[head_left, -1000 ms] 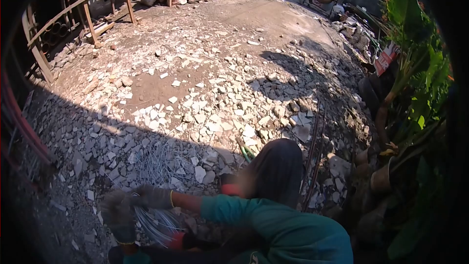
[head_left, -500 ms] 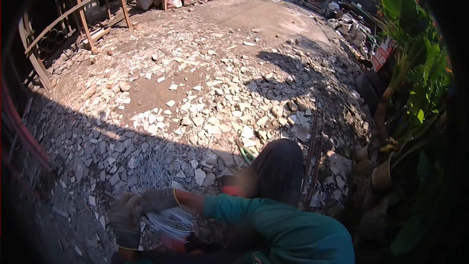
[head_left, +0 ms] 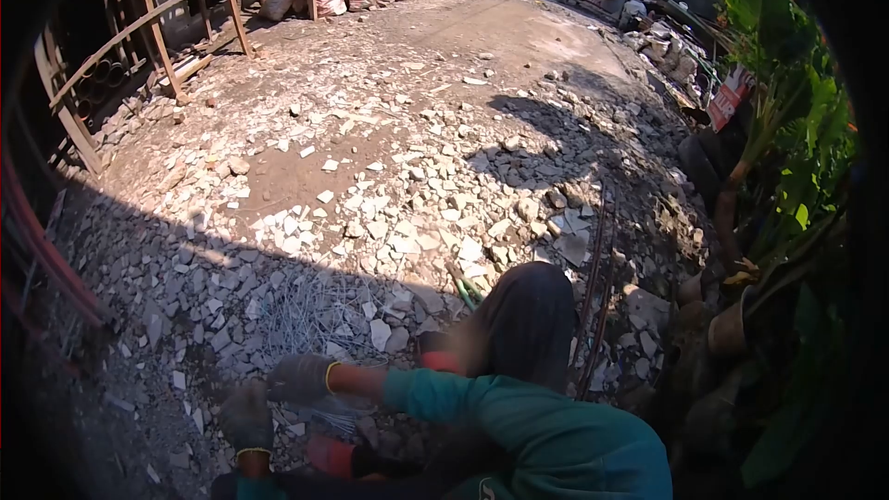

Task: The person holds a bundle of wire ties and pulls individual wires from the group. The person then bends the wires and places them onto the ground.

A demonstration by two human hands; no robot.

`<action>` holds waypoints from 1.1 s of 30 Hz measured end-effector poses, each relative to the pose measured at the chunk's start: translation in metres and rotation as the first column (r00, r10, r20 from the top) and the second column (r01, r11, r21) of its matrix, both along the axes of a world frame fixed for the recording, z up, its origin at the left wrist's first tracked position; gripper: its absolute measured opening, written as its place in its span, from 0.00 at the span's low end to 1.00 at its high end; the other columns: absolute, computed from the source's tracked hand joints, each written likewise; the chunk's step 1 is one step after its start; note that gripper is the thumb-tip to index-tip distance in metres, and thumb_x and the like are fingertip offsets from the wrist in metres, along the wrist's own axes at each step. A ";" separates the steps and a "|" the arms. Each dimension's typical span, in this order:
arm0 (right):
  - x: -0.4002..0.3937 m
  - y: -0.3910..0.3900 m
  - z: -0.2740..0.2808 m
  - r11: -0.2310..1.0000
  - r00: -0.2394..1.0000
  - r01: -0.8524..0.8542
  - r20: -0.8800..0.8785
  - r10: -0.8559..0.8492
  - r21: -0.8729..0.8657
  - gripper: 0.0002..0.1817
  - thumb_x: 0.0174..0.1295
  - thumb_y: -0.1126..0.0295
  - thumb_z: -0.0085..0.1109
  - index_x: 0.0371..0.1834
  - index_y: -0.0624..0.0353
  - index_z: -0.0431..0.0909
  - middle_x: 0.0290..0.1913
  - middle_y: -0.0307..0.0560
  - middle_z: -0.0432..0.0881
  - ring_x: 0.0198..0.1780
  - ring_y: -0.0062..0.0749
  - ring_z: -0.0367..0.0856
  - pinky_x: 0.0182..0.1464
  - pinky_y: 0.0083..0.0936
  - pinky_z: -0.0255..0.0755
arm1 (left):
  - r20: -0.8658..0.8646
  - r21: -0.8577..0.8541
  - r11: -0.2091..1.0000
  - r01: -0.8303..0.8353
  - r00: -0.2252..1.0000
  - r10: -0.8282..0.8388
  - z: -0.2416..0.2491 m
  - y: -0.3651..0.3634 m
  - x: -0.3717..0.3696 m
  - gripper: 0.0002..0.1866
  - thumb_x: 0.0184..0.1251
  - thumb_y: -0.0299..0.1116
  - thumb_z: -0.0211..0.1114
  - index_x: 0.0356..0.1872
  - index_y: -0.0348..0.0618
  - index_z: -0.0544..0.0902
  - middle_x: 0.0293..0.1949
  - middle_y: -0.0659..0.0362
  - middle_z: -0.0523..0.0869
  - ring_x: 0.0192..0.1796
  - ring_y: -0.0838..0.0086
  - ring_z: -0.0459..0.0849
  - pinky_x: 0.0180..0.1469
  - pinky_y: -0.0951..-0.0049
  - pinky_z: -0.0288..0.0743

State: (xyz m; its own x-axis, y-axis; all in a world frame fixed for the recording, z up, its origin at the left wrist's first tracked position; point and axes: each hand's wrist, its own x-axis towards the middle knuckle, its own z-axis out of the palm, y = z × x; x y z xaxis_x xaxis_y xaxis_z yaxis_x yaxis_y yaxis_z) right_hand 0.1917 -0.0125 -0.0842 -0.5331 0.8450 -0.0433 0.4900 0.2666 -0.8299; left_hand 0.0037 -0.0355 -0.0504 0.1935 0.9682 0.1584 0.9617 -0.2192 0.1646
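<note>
Near left, in shadow: a crouching person in a green sleeve [head_left: 519,426], both hands gloved. Right hand [head_left: 301,377] and left hand [head_left: 246,415], each grip closed on a bundle of thin wires [head_left: 341,415] held low. More loose wires [head_left: 310,315] lie just beyond on the rubble ground [head_left: 370,176].

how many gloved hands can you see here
2. One gloved hand reaches over the thin wires on the rubble; the other gloved hand is lower left, near the frame's bottom edge. None seems hidden.
</note>
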 end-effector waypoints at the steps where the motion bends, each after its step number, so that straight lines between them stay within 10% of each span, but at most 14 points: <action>1: -0.001 0.001 -0.002 0.999 0.999 0.000 0.040 -0.001 0.039 0.23 0.66 0.47 0.56 0.48 0.54 0.87 0.44 0.56 0.88 0.47 0.52 0.87 0.53 0.45 0.77 | 0.061 -0.013 1.000 0.000 0.998 0.001 0.000 0.001 0.001 0.22 0.72 0.51 0.54 0.30 0.45 0.85 0.27 0.46 0.84 0.32 0.48 0.83 0.42 0.49 0.76; 6: 0.007 0.017 -0.030 0.999 1.000 0.002 -0.008 -0.002 0.033 0.23 0.66 0.47 0.56 0.47 0.55 0.87 0.44 0.56 0.88 0.46 0.51 0.86 0.52 0.45 0.77 | -0.050 0.056 0.998 0.034 0.998 -0.031 0.036 -0.013 0.028 0.14 0.69 0.42 0.60 0.38 0.43 0.86 0.33 0.47 0.86 0.38 0.52 0.85 0.46 0.53 0.77; 8: 0.011 0.019 -0.033 1.000 1.000 0.023 -0.013 -0.022 0.018 0.23 0.67 0.47 0.56 0.47 0.56 0.86 0.44 0.56 0.88 0.45 0.49 0.86 0.51 0.44 0.76 | -0.124 0.387 0.825 0.411 0.910 -0.396 0.030 -0.003 0.026 0.12 0.64 0.35 0.62 0.44 0.43 0.85 0.43 0.49 0.85 0.49 0.54 0.83 0.53 0.52 0.75; 11: 0.030 0.013 -0.011 0.975 0.992 -0.074 -0.114 0.050 -0.211 0.27 0.70 0.44 0.54 0.48 0.58 0.87 0.45 0.51 0.89 0.49 0.41 0.85 0.55 0.40 0.75 | -0.342 0.344 0.762 0.548 0.829 -0.442 0.035 -0.006 0.024 0.20 0.51 0.30 0.66 0.48 0.39 0.83 0.53 0.50 0.82 0.60 0.52 0.78 0.66 0.47 0.68; 17: 0.025 0.024 -0.048 0.944 0.903 -0.329 -0.306 0.302 -0.040 0.25 0.72 0.48 0.52 0.47 0.59 0.87 0.44 0.53 0.89 0.43 0.36 0.83 0.54 0.38 0.74 | -0.268 0.302 0.781 0.547 0.835 -0.481 0.051 -0.007 0.034 0.20 0.47 0.31 0.66 0.45 0.39 0.83 0.50 0.52 0.81 0.58 0.55 0.78 0.66 0.44 0.67; 21: 0.028 0.023 -0.058 0.920 0.872 -0.388 -0.307 0.382 0.044 0.18 0.76 0.62 0.44 0.48 0.63 0.82 0.39 0.57 0.85 0.37 0.40 0.79 0.46 0.40 0.74 | -0.323 0.267 0.794 0.547 0.826 -0.461 0.047 -0.015 0.040 0.16 0.59 0.36 0.61 0.48 0.46 0.82 0.52 0.51 0.80 0.59 0.54 0.76 0.62 0.46 0.68; 22: 0.028 0.023 -0.056 0.915 0.889 -0.400 -0.221 0.400 0.048 0.19 0.76 0.61 0.44 0.47 0.64 0.82 0.38 0.57 0.85 0.36 0.40 0.79 0.45 0.41 0.74 | 0.384 0.295 0.905 0.307 0.829 -0.406 0.032 -0.019 0.049 0.15 0.55 0.34 0.64 0.45 0.44 0.83 0.49 0.51 0.80 0.57 0.56 0.78 0.65 0.45 0.66; 23: 0.029 0.022 -0.053 0.910 0.900 -0.412 -0.134 0.415 0.051 0.19 0.75 0.61 0.45 0.46 0.65 0.82 0.37 0.58 0.85 0.35 0.40 0.78 0.44 0.42 0.73 | 0.900 0.140 0.984 0.106 0.402 -0.171 0.016 -0.021 0.054 0.15 0.51 0.33 0.68 0.42 0.41 0.83 0.46 0.51 0.81 0.55 0.58 0.79 0.68 0.43 0.65; 24: 0.029 0.020 -0.051 0.910 0.900 -0.412 -0.134 0.415 0.052 0.19 0.75 0.61 0.45 0.46 0.65 0.82 0.37 0.58 0.85 0.35 0.40 0.78 0.44 0.42 0.73 | 0.899 0.141 0.984 0.106 0.402 -0.172 -0.001 -0.018 0.045 0.15 0.51 0.33 0.68 0.42 0.41 0.83 0.46 0.51 0.81 0.55 0.58 0.79 0.68 0.43 0.65; 27: 0.031 0.015 -0.048 0.905 0.905 -0.424 0.028 0.424 0.024 0.22 0.73 0.56 0.47 0.42 0.65 0.84 0.34 0.60 0.84 0.32 0.43 0.78 0.42 0.43 0.72 | 0.732 0.166 0.941 0.294 0.603 -0.318 -0.013 -0.010 0.022 0.11 0.56 0.34 0.68 0.40 0.43 0.83 0.44 0.54 0.83 0.55 0.57 0.81 0.67 0.46 0.65; 28: 0.028 0.014 -0.056 0.919 0.920 -0.392 0.043 0.390 0.049 0.24 0.73 0.54 0.47 0.40 0.66 0.84 0.33 0.60 0.84 0.32 0.46 0.79 0.42 0.44 0.72 | 0.273 0.121 0.886 0.448 0.843 -0.464 0.013 -0.013 0.025 0.09 0.57 0.34 0.69 0.37 0.44 0.83 0.44 0.54 0.84 0.54 0.56 0.82 0.64 0.47 0.67; 29: 0.026 0.013 -0.060 0.930 0.933 -0.360 0.059 0.356 0.076 0.25 0.72 0.52 0.47 0.39 0.66 0.84 0.32 0.61 0.84 0.31 0.49 0.79 0.41 0.45 0.72 | -0.259 0.000 0.835 0.550 0.806 -0.532 0.029 -0.014 0.026 0.08 0.58 0.35 0.69 0.34 0.44 0.84 0.43 0.55 0.86 0.54 0.55 0.83 0.62 0.48 0.69; 33: 0.028 0.010 -0.062 0.908 0.915 -0.402 0.009 0.404 0.116 0.28 0.71 0.48 0.48 0.38 0.66 0.85 0.33 0.63 0.85 0.32 0.53 0.80 0.42 0.47 0.72 | -0.219 -0.193 0.887 0.419 0.863 -0.455 0.021 -0.013 0.021 0.09 0.60 0.38 0.69 0.31 0.44 0.85 0.38 0.53 0.88 0.48 0.52 0.85 0.52 0.50 0.74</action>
